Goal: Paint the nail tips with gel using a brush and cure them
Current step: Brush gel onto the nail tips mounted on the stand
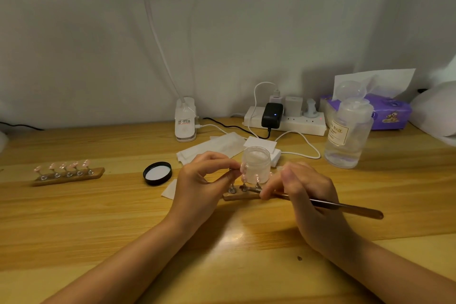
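A wooden nail-tip stand (238, 196) with pink tips on metal pegs lies mid-table between my hands. My left hand (201, 184) pinches one tip or its peg at the stand's left end. My right hand (304, 191) grips a brown-handled brush (345, 207), its head hidden near the stand's right side. An open clear jar (256, 164) of gel stands just behind the stand. The jar's black lid (157, 173) lies upside down to the left. A second stand (67, 173) with several pink tips sits far left.
White wipes (212, 145) lie behind the jar. At the back stand a white clip-lamp base (185, 119) and a power strip (286, 122) with chargers and cables. A clear pump bottle (348, 133) and a purple tissue pack (387, 112) sit at the right.
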